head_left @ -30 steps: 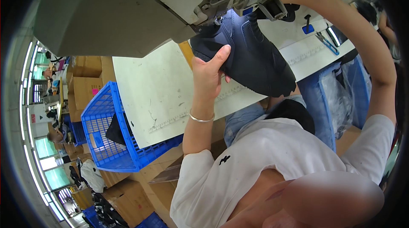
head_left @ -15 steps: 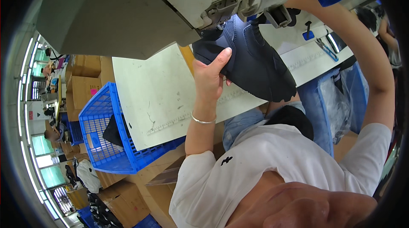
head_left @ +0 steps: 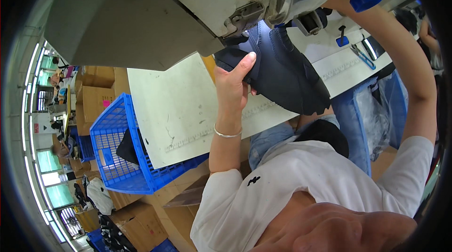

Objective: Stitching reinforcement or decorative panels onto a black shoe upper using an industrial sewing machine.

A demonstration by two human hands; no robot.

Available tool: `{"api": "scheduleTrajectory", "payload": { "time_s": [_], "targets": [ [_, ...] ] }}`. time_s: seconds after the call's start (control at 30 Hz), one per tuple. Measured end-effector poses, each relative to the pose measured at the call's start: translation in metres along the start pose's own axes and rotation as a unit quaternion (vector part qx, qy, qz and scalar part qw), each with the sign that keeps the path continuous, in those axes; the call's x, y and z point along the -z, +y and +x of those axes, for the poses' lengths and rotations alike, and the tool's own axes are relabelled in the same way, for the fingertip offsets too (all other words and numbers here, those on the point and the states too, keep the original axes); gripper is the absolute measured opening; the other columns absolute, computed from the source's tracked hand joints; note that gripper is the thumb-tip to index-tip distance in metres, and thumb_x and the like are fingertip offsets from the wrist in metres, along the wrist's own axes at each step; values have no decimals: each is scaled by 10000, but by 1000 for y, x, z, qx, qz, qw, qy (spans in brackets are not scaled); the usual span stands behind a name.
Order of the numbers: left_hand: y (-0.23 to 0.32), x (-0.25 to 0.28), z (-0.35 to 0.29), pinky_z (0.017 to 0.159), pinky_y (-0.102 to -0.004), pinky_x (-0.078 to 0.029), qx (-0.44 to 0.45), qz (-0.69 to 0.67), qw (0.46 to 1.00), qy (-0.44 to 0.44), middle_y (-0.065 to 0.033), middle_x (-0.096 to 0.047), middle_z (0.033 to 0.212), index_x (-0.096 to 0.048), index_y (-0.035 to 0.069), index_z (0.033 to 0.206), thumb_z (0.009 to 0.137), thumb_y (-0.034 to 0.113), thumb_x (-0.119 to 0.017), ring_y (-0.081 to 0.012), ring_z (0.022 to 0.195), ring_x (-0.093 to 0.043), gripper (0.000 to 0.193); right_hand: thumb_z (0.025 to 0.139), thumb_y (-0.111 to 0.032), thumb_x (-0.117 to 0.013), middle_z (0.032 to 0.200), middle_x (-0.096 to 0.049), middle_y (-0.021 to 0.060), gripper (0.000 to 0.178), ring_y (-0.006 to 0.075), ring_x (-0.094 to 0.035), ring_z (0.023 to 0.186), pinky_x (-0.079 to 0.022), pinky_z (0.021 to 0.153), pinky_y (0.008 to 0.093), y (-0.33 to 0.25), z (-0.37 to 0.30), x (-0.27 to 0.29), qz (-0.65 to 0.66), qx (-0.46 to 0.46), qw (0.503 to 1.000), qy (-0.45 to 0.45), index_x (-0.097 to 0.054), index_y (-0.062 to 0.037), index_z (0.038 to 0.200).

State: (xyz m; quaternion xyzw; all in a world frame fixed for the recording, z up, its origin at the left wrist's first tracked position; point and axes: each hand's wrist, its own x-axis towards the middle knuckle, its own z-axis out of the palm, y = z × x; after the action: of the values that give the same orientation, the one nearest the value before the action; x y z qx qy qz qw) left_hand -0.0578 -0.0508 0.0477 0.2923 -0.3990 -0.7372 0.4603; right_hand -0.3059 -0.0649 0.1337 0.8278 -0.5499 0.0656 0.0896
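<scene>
Left grip (head_left: pixel 233 78) pinches black shoe upper (head_left: pixel 289 75) under sewing machine (head_left: pixel 141 26)

The thumb presses on top, fingers mostly hidden beneath; the upper's rounded end overhangs the front edge of the white counter (head_left: pixel 174 106); the right grip is hidden behind the machine, its state impossible to tell; blue-handled snips (head_left: pixel 363 58) lie rightward; a blue plastic crate (head_left: pixel 151 179) sits beside the counter's left end.

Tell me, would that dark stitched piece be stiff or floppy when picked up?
The dark stitched piece is probably pliable, since it folds near the left hand, though perhaps not limp: its wide end holds a curve. Rolling seems unlikely, given its irregular outline.
</scene>
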Motion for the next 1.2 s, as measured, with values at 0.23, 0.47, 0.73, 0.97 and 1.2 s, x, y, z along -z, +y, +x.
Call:
{"api": "scheduleTrajectory", "payload": {
  "time_s": [0.23,0.47,0.73,0.97,1.2],
  "targets": [
    [5,-2,2,291,-222,-390,-5,12,1000,8,-84,-653,699,-630,-14,844,804,70,-654,-130,448,-591,96,653,-318,-673,1028,-598,127,359,269,-518,1057,-433,862,411,1,-4,-7,1,-2,1000,-4,-655,-109,945],
    [5,-1,8,295,-218,-392,-20,7,1000,-7,-81,-650,727,-612,-13,914,810,56,-634,-125,462,-592,126,639,-303,-683,1052,-594,129,368,267,-509,1087,-429,884,414,-7,-4,-6,-13,1,1000,6,-654,-109,951],
    [6,2,15,307,-214,-396,-23,32,999,-19,-65,-650,758,-585,5,980,819,113,-632,-117,495,-597,199,623,-286,-693,1079,-590,131,381,266,-499,1122,-423,908,418,-13,-9,-11,-85,17,993,84,-652,-109,957],
    [19,23,13,360,-256,-481,95,-42,987,-121,-113,-653,780,-566,-27,999,873,146,-605,-179,540,-631,217,581,-328,-769,1407,-332,199,868,376,-299,1310,-312,1023,503,-145,-91,-1,129,-71,988,56,-413,-81,1333],
    [20,21,16,330,-245,-469,64,35,989,-132,-121,-647,745,-572,-47,981,848,119,-617,-174,493,-616,218,735,-93,-611,1440,-301,159,636,412,-332,1277,-366,971,541,-173,-99,-56,57,-143,981,117,-437,-169,1342]
  ]
}}
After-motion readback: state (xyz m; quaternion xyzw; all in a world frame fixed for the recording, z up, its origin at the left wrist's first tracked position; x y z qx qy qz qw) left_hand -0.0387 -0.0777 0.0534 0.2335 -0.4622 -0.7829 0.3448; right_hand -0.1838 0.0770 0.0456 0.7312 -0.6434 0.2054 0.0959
